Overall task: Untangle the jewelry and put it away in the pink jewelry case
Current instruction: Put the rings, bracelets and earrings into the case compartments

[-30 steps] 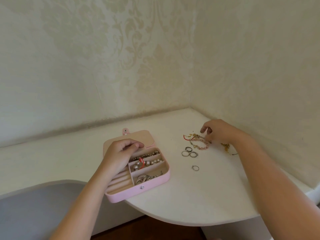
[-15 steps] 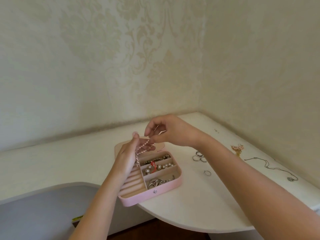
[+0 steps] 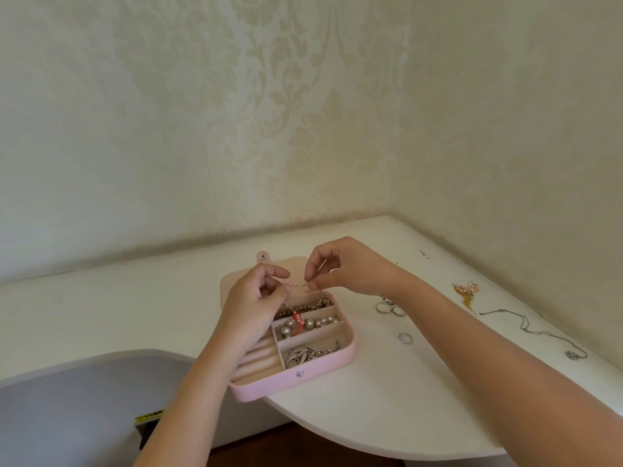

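Observation:
The pink jewelry case (image 3: 305,377) lies open on the white corner desk, its lid flat behind it. Its compartments hold a pearl strand with a red cord (image 3: 308,324), a dark bead chain and silver pieces (image 3: 308,354). Above the case, my left hand (image 3: 256,305) and my right hand (image 3: 347,267) each pinch an end of a thin beaded bracelet (image 3: 298,284), stretched between them. Part of the bracelet hangs down toward the back compartment.
To the right of the case lie several silver rings (image 3: 387,306), a single ring (image 3: 404,338), a gold and pink tangle (image 3: 467,291) and a thin silver chain (image 3: 536,328). Walls close the desk at back and right. A grey surface (image 3: 67,406) sits lower left.
My right hand brought the beaded bracelet from the pile on the right over to the case. My left hand left the case and took the other end; the bracelet is now stretched out.

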